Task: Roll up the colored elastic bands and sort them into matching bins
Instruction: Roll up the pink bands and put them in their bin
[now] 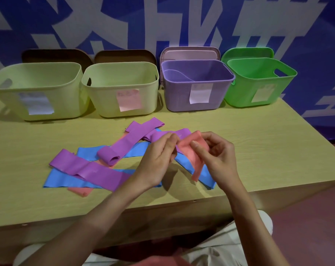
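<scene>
Both hands were raised just above the tabletop (258, 143) and held one pink band (194, 156) between them. The left hand (159, 156) pinched its upper left edge – the right hand (217, 156) had the fingers curled round its right side, thumb on the front. The lower end of this band hung down over a blue band (189, 166). More purple, blue and pink bands lay mixed on the tabletop to the left. Behind stood four bins in a row: two pale yellow bins (47, 104), a purple bin (178, 100) and a green bin (239, 96) – each had a paper label
</scene>
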{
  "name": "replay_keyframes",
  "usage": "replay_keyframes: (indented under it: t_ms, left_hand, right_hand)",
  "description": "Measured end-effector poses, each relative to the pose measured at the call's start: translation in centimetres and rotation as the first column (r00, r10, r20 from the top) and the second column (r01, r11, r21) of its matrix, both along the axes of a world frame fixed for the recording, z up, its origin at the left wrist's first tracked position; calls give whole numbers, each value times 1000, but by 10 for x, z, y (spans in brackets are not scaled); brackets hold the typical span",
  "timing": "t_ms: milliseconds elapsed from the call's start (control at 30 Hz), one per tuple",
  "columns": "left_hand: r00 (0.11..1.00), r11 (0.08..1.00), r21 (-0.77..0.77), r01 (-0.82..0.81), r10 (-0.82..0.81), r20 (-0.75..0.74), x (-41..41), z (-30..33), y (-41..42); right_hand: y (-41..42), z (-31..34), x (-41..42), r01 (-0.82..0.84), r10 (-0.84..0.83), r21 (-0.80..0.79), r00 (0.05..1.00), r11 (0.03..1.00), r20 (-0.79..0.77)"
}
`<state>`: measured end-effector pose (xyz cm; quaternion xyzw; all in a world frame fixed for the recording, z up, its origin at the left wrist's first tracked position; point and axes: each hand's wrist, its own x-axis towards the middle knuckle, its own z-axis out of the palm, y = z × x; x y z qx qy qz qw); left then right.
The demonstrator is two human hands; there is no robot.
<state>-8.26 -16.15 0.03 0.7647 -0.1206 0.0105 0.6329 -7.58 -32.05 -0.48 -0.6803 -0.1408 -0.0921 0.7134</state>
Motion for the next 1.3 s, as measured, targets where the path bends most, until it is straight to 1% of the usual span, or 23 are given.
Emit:
replay_keyframes:
  t_ms: [33, 100, 167, 200, 300, 367, 400, 467, 533, 600, 667, 733, 833, 900, 933, 1000, 1067, 1100, 1133, 1200, 1233, 1300]
  left_hand:
    - [998, 999, 48, 14, -17, 55, -1, 0, 2]
    - [984, 974, 224, 18, -57, 171, -2, -1, 4]
    - [968, 929, 368, -46, -49, 245, 0, -2, 5]
    - [964, 916, 394, -76, -33, 263, 0, -3, 4]
    - [960, 928, 358, -107, 3, 279, 1, -3, 3]
    - [968, 951, 294, -92, 17, 249, 2, 0, 3]
    - [982, 973, 221, -63, 20, 190, 3, 2, 3]
    - [1000, 1000, -4, 3, -3, -6, 2, 8, 1]
    - [979, 973, -224, 55, -97, -182, -1, 14, -1]
    - [942, 922, -367, 121, -223, -249, -5, 17, -2]
    - [900, 874, -455, 172, -327, -288, -6, 17, -1]
    - [855, 838, -515, 180, -393, -339, -5, 16, 1]
    - [811, 823, -545, 162, -426, -402, -3, 14, 3]
    - [817, 850, -504, 156, -398, -418, -3, 12, 2]
    - [838, 880, -451, 150, -355, -415, -4, 12, 1]
    - [908, 956, -270, 116, -212, -361, -4, 10, 0]
    - [972, 993, -104, 50, -73, -224, -4, 4, 2]
    - [989, 998, -59, 28, -36, -144, -4, 1, 4]
    - [998, 999, -23, 28, -29, -62, -5, -1, 6]
    - [993, 994, 88, 67, -75, 91, -8, -2, 10]
    - [985, 985, 159, 73, -96, 144, -8, -2, 11]
    - [974, 963, 268, 25, -84, 211, -8, -3, 12]
  right_hand:
    - [0, -1, 0, -5, 5, -4, 1000, 1000, -3]
    - [0, -1, 0, -14, 14, -2, 1000, 1000, -16]
    - [0, -2, -1, -29, 29, -1, 999, 1000, -19]
    - [1, -2, -1, -42, 42, -3, 999, 999, -21]
    - [0, -2, -4, -88, 87, -14, 995, 996, -40]
    - [-2, -2, -5, -96, 95, -33, 995, 995, -44]
    - [-3, -1, -6, -88, 86, -43, 996, 995, -38]
    - [-4, 0, -7, -53, 52, -52, 999, 997, -16]
    - [-5, 2, -7, -38, 38, -16, 999, 999, 3]
    - [-7, 2, -6, -53, 53, -17, 998, 998, 40]
    - [-9, 4, -5, -76, 80, -45, 994, 996, 77]
    - [-8, 7, -7, -87, 90, -35, 990, 996, 106]
    - [-4, 7, -7, -57, 63, -49, 991, 997, 116]
    - [-1, 5, -7, -37, 42, -48, 995, 998, 95]
    - [-1, 4, -7, -28, 31, -40, 997, 999, 77]
    - [-1, 4, -7, -24, 25, -19, 999, 1000, 46]
    - [-1, 4, -6, -37, 37, -7, 999, 999, 31]
    - [-2, 4, -6, -40, 40, -2, 999, 999, 20]
    - [-2, 4, -5, -41, 41, 6, 999, 999, 6]
    - [-1, 3, -5, -44, 45, 21, 999, 999, -26]
    - [0, 2, -5, -48, 49, 27, 998, 999, -40]
    - [2, 1, -5, -58, 59, 29, 996, 998, -62]
